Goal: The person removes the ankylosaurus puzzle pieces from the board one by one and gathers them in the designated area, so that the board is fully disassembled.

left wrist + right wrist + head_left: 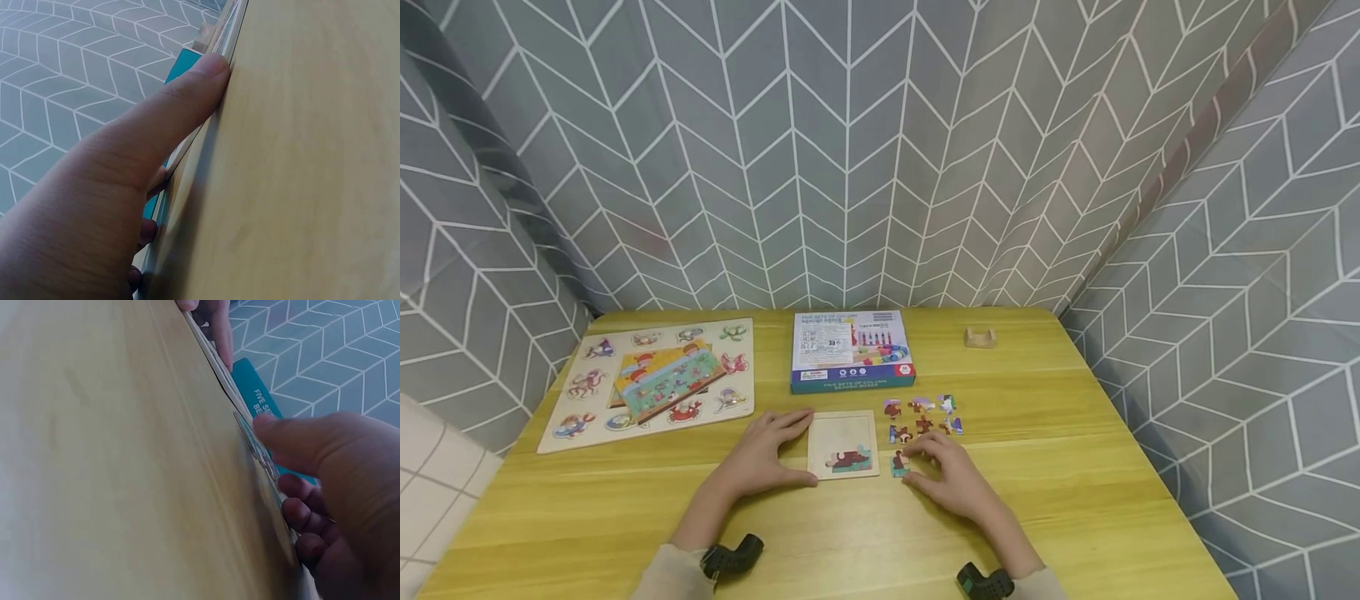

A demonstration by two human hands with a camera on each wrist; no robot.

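Note:
A square wooden puzzle tray (pixel 842 437) lies on the table, with joined brown and teal pieces (pixel 852 459) in its lower right part. My left hand (pixel 763 454) spans the tray's left side, forefinger at the upper corner and extended thumb at the lower one. In the left wrist view that thumb (pixel 169 106) lies along the tray's edge. My right hand (pixel 951 475) pinches a brown and teal puzzle piece (pixel 898 465) just right of the tray, between thumb and forefinger. The right wrist view shows this piece (pixel 250 439) edge-on by the thumb. Loose puzzle pieces (pixel 923 426) lie in rows above it.
Behind the tray lies a blue and white box (pixel 853 375). At left, a large sea-animal puzzle board (pixel 576 429) carries two smaller picture puzzles (pixel 677 383). A small notched wooden block (pixel 980 338) stands at the back right. Patterned curtains (pixel 880 167) hang around the table.

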